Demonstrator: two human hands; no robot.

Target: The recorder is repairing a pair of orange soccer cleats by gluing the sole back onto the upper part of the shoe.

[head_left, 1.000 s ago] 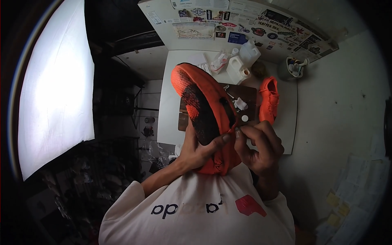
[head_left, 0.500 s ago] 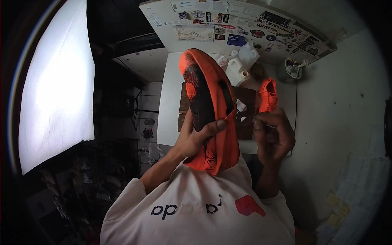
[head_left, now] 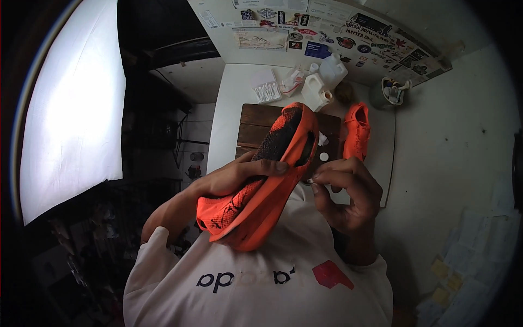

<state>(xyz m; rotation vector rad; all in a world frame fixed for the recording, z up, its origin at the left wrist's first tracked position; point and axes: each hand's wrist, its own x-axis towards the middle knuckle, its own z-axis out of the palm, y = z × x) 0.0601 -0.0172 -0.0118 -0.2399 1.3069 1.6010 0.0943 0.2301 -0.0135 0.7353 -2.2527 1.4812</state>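
Observation:
An orange running shoe (head_left: pixel 256 210) with a black patterned upper is held up in front of my shirt. My left hand (head_left: pixel 231 175) is closed around it, with the thumb across its side. The shoe is tilted, one end up and to the right, and the side of its orange sole faces right. Just right of the sole, my right hand (head_left: pixel 351 191) pinches thumb and fingers together. Something small and pale shows at its fingertips, too small to name. A matching orange shoe (head_left: pixel 357 136) stands on the white table (head_left: pixel 222 125), beyond my right hand.
Under the held shoe lies a dark wooden board (head_left: pixel 255 121) with a crumpled white piece (head_left: pixel 323 139) and a small round white disc (head_left: pixel 324 157). Behind it are a box of white swabs (head_left: pixel 266 91) and white jugs (head_left: pixel 313 91). A pot of brushes (head_left: pixel 388 92) stands back right.
My left hand has lowered and tilted the shoe, its lower end swinging left. My right hand has moved left and down toward the sole. The swab box has come into sight.

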